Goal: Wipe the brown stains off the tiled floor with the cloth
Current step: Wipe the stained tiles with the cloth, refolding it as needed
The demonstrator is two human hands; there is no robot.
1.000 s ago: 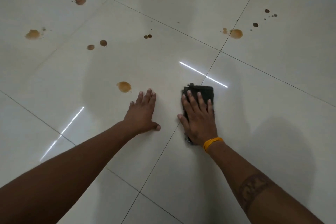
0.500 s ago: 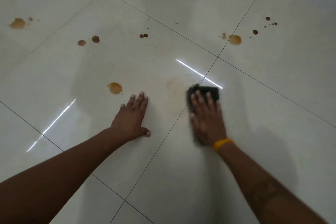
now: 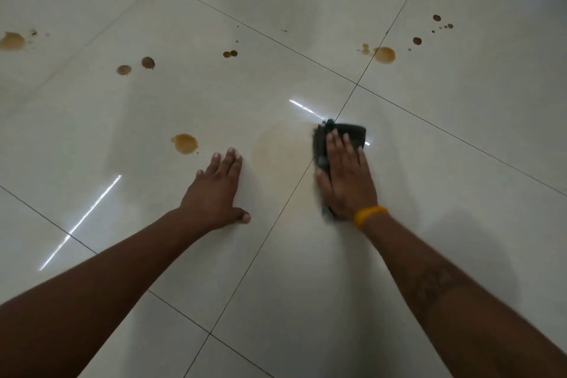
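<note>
— Cloth (image 3: 343, 138), where was it?
— Flat on the tiled floor (image 3: 460, 193), under my right hand (image 3: 346, 181), fingers straight, pressing it down.
— And your left hand (image 3: 214, 190)?
— Spread flat on the tile, holding nothing, near a brown stain (image 3: 185, 143).

A dark cloth (image 3: 343, 138) lies flat on the shiny pale tiled floor (image 3: 429, 193), right by a line between tiles. Round brown stains (image 3: 185, 143) dot the floor, and a faint brown smear (image 3: 279, 147) sits just beside the cloth.

Both hands (image 3: 348, 176) flat, fingers straight
</note>
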